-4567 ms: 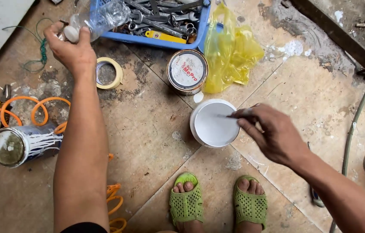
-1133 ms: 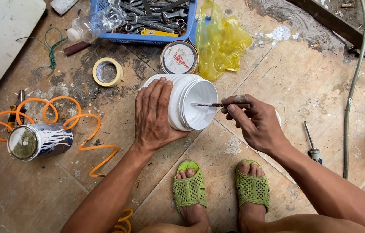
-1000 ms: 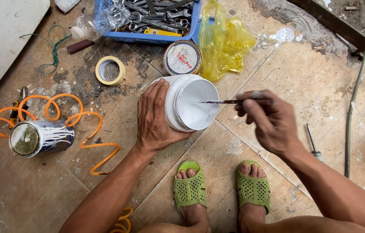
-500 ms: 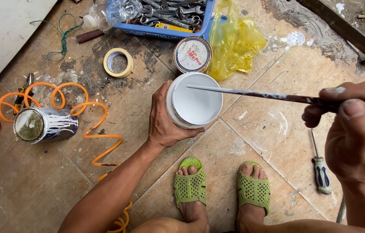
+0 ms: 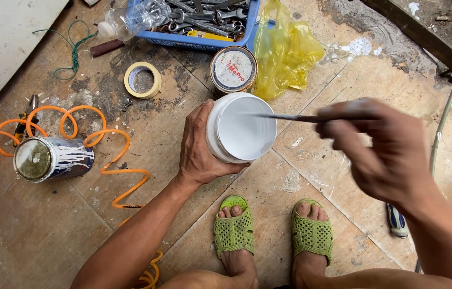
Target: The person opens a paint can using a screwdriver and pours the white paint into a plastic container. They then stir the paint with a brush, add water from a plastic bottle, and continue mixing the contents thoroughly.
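My left hand (image 5: pixel 198 147) grips the side of a white plastic tub (image 5: pixel 241 128) filled with white paint, tilted toward me above the tiled floor. A thin dark stick (image 5: pixel 290 117) is pinched in my right hand (image 5: pixel 384 147), which is blurred with motion. The stick's tip reaches over the paint surface from the right. My two feet in green perforated slippers (image 5: pixel 235 230) stand just below the tub.
A closed round tin (image 5: pixel 233 68), a yellow plastic bag (image 5: pixel 286 51) and a blue tray of wrenches (image 5: pixel 204 21) lie beyond the tub. A masking tape roll (image 5: pixel 142 80), an orange coiled hose (image 5: pixel 84 136) and a paint-streaked can (image 5: pixel 52 159) are on the left. A screwdriver (image 5: pixel 397 220) lies at the right.
My right hand has come back down and left toward the tub, bringing the stick's tip over the paint. The left hand keeps its hold on the tub.
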